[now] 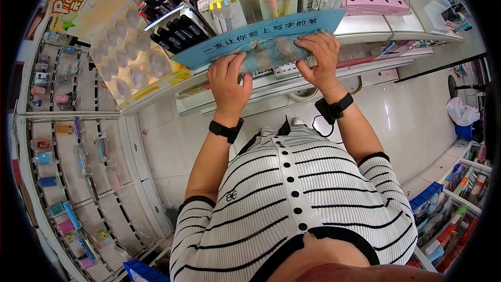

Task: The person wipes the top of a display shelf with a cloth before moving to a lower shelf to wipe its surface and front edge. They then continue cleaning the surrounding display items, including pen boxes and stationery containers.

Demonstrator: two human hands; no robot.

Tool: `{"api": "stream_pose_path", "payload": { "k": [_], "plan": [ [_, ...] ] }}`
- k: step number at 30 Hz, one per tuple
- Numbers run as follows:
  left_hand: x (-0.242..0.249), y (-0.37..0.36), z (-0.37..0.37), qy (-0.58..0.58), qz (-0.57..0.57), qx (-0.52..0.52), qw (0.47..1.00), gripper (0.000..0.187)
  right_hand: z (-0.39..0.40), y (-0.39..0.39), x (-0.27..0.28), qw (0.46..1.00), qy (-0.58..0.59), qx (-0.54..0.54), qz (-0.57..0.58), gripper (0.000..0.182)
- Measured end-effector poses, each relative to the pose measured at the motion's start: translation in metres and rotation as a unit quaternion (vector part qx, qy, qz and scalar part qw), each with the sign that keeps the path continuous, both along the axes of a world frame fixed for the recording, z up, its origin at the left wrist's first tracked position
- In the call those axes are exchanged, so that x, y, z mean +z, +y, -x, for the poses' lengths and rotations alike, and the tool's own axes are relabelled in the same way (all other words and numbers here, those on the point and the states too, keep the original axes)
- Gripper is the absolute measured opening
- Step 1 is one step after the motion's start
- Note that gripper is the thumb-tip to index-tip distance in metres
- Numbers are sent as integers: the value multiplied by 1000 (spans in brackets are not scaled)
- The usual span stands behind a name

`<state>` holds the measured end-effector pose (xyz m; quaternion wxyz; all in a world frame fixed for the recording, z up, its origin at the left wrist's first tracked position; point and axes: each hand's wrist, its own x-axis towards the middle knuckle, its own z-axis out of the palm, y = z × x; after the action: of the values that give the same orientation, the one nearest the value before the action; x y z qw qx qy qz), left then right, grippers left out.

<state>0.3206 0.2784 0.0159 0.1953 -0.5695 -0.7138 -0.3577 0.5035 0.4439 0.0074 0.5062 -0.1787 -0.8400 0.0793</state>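
A grey and blue cloth [274, 53] is stretched along the shelf edge, just below a blue sign [261, 36] with black Chinese writing. My left hand [229, 81] grips the cloth's left end, fingers bent over it. At the other end, my right hand [319, 57] holds it with fingers curled on top and the thumb below. Both wrists wear black bands. Behind the sign stand black pens [180, 34] in a box, and marker pens [282, 0] in pale boxes.
On the left, a clear plastic display tray [130, 52] sits under a yellow poster [81, 0]. Hook racks with small packaged goods [47, 159] line the left wall. A pink box [376, 1] is on the right shelf. Blue baskets [425, 196] and goods bins are at lower right.
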Motion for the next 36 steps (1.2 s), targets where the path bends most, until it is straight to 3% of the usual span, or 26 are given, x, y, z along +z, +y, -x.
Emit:
{"api": "stream_pose_path", "payload": {
  "k": [36],
  "plan": [
    [-2,1,2,-11,-4,-5,1000,45,3,0,-2,1000,10,-4,-9,36]
  ]
}}
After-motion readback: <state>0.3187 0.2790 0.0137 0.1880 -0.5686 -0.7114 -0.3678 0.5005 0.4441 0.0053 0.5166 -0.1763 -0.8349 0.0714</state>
